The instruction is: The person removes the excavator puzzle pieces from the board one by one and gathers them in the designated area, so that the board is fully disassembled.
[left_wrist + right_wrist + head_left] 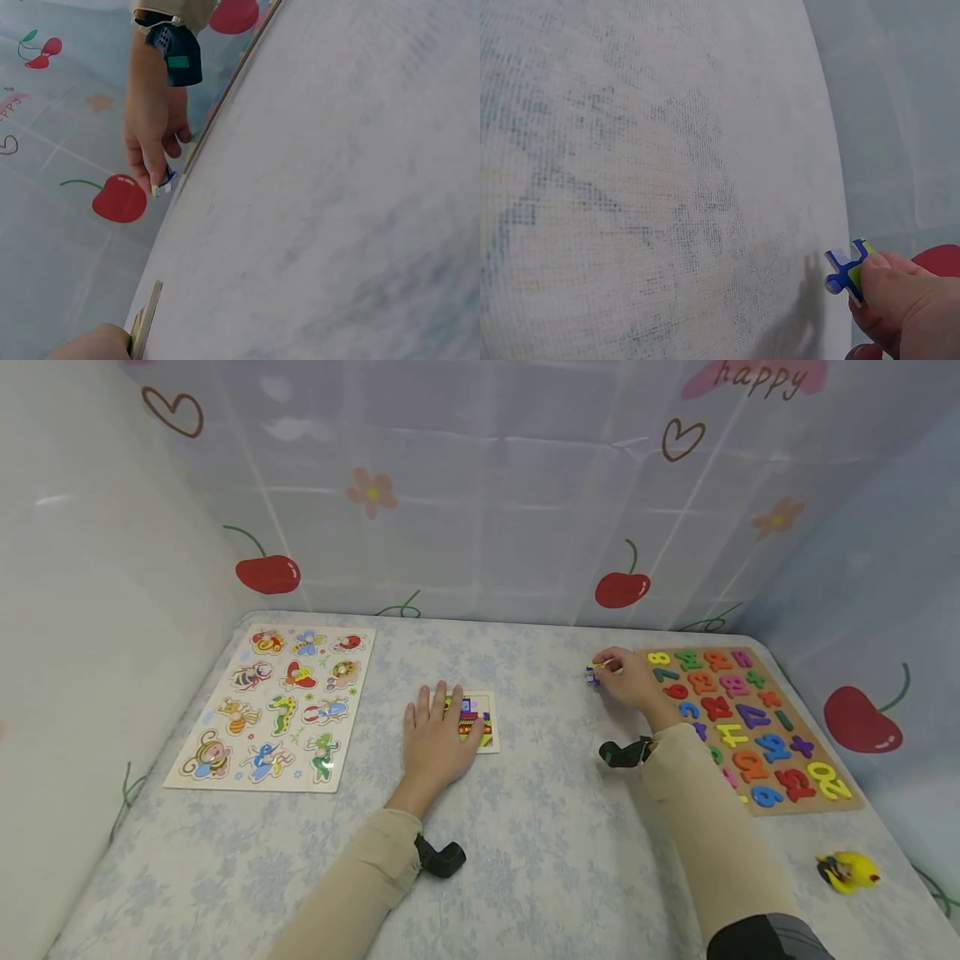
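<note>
Flat on the table, my left hand point(438, 743) rests with straight fingers over the left part of a small picture puzzle point(486, 700) in a pale frame. The picture's uncovered part shows purple, red and yellow. In the left wrist view only a bit of that hand point(94, 345) shows beside the frame's edge point(150, 311). Off to the right, my right hand point(630, 681) pinches a blue, white and yellow-green jigsaw piece point(845, 276) between thumb and fingers. The piece is held slightly above the tabletop, near the left edge of the number board.
An insect picture board point(281, 710) lies at the left. At the right is a wooden board with colourful numbers point(750, 727). A yellow toy duck point(851, 870) sits near the right edge. A printed curtain point(480, 527) hangs behind the table.
</note>
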Tool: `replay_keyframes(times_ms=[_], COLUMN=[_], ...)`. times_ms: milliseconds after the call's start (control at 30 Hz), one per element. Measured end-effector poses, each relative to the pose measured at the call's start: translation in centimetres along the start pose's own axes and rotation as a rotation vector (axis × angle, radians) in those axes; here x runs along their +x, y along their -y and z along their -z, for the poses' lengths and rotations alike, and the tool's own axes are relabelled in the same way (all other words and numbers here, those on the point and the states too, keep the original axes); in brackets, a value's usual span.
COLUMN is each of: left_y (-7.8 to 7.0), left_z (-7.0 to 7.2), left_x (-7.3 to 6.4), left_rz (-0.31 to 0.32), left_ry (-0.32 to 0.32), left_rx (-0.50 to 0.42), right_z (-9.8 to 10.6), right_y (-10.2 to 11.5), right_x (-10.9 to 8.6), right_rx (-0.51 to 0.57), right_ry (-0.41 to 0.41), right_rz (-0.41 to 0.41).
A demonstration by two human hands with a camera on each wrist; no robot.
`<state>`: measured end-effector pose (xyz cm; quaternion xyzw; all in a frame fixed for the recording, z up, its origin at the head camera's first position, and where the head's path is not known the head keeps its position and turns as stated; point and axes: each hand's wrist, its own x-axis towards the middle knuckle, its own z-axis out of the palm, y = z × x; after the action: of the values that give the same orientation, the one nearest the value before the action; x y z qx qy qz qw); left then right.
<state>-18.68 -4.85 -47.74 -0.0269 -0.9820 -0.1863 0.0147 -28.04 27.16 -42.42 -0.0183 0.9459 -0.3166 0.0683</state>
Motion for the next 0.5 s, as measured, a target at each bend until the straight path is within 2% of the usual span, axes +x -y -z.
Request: replay_keyframes(times_ms=[133, 300, 500], left_y=[0.04, 0.02, -0.02], left_z=[0.01, 0.05, 0.15], left_x=[-0.05, -0.03, -0.04], left_rz=[-0.002, 0.000, 0.004], left_ry=[-0.006, -0.009, 0.000], left_rx=[-0.005, -0.003, -0.003], right_z=[0.36, 0.00, -0.51], right_y=[-0.03, -0.05, -0.53], right_x=[0.03, 0.28, 0.41], right_rx=[-0.012, -0.077, -0.127], right_ry=[-0.004, -0.027, -0.071], right_rz=[-0.028, -0.088, -0.081])
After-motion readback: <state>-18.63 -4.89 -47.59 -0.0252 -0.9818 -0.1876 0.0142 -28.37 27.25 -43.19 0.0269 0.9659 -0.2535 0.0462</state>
